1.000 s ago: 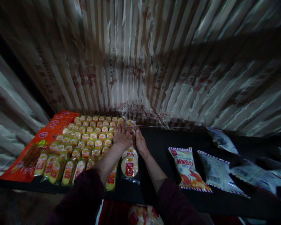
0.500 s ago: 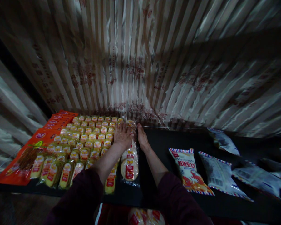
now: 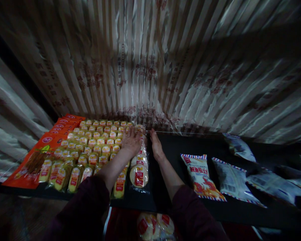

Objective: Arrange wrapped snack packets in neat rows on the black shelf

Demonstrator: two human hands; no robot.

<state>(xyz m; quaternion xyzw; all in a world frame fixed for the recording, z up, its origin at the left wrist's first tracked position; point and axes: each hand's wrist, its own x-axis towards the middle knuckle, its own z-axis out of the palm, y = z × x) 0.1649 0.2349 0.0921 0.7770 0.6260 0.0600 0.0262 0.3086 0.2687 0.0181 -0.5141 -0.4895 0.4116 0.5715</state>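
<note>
My left hand [image 3: 131, 142] lies with fingers spread over the far part of a column of round rice crackers [image 3: 139, 175] in clear wrappers with red labels. Its palm rests where that column meets the rows of small yellow-wrapped snacks [image 3: 104, 150]. To the right of the crackers, my right hand [image 3: 156, 146] is held on edge, fingers stretched out and pointing away from me. A narrow gap shows between it and the cracker wrappers. Neither hand grips anything that I can see. My left hand hides part of the crackers under it.
Orange snack bags [image 3: 47, 142] overlap at the left. On the black shelf [image 3: 165, 187] to the right lie a squid snack bag [image 3: 202, 175] and several silvery bags [image 3: 237, 180]. More round crackers [image 3: 155, 225] sit below the front edge. A striped sheet [image 3: 145, 67] hangs behind.
My right hand has moved slightly away from the crackers, opening a small gap. My left hand stays nearly in place. The view has shifted a little.
</note>
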